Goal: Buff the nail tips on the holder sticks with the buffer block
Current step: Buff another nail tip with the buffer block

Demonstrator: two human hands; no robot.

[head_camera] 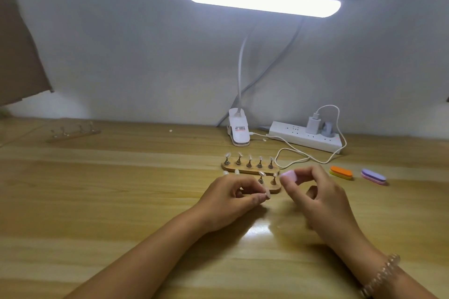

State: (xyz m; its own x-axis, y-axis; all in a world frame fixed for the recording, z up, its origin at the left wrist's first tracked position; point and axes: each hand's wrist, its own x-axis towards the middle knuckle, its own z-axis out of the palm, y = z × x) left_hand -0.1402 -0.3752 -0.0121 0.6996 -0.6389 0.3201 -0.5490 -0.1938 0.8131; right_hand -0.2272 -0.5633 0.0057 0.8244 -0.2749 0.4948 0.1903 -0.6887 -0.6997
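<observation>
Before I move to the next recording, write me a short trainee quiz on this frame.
1. True or false: the left hand pinches a holder stick while the right hand grips the pink buffer block.
2. How many sticks stand on the far wooden base? A three, B five, C seven.
3. Fill in: the orange buffer and purple buffer lie to the right hand's ____.
Key: 1 true; 2 B; 3 right.

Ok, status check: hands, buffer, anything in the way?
Left hand pinches one holder stick. Right hand holds pink buffer block, not touching the stick. Nothing between them.
</observation>
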